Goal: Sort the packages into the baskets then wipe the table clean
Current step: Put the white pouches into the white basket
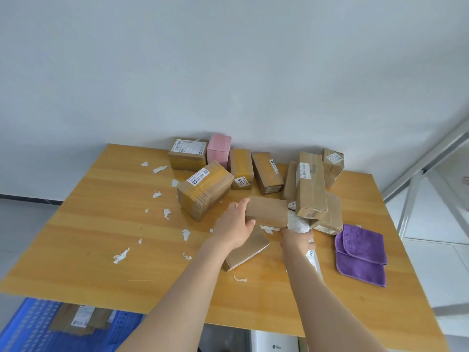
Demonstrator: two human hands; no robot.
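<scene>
blue basket (33,326): sitting below the near-left edge of the worktop (101,250), already holding some brown packages.
flat box (247,250): lying on the worktop, under the left forearm.
purple cloth (360,252): lying folded at the right side, untouched.
left hand (234,224): gripping the brown box (269,210) by its left end, thumb on the near face.
right hand (297,241): reaching to the white bag (299,223) beside that box; fingertips hidden, so cannot tell if pinching or only touching.
step: sorting, probably lifting the brown box; wiping not yet begun.
next move: likely calling for carrying the box down-left to the basket, without knocking the leaning packages (311,186) behind.
far side: pink box (218,148) standing near the wall; paper scraps (121,255) lying at the left.
</scene>
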